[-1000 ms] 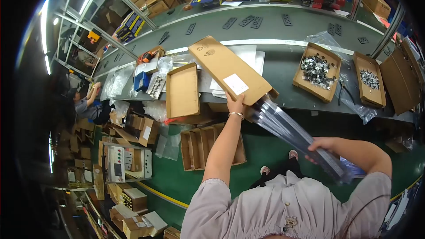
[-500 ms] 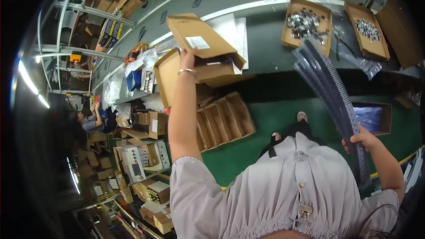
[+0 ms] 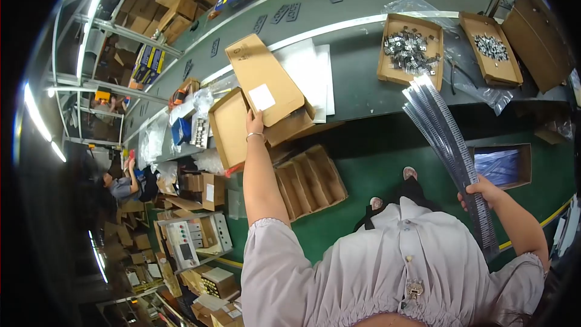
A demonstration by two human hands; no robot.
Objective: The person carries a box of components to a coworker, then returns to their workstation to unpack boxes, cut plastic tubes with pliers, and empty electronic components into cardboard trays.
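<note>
My left hand (image 3: 255, 123) grips the near edge of a brown cardboard box lid (image 3: 266, 79) with a white label; part of the box under it is hidden. An open cardboard tray (image 3: 227, 130) lies just left of that hand. At the right, my right hand (image 3: 481, 194) is closed around a bundle of long, dark, ribbed plastic strips (image 3: 445, 127). The strips fan out slightly, and their far ends reach close to the bench edge, below a cardboard tray of small metal parts (image 3: 413, 75).
Another tray of small silvery parts (image 3: 491, 49), pliers (image 3: 463, 72) and plastic bags are on the bench. Flat black parts (image 3: 293, 12) lie on the conveyor. A divided carton (image 3: 330, 197) and an open box (image 3: 525, 166) stand on the floor. Another person (image 3: 121, 184) is at far left.
The box lid has tipped down, so its top faces me more and the dark gap beneath is covered. My left hand moved lower with it. The strips swung slightly toward me.
</note>
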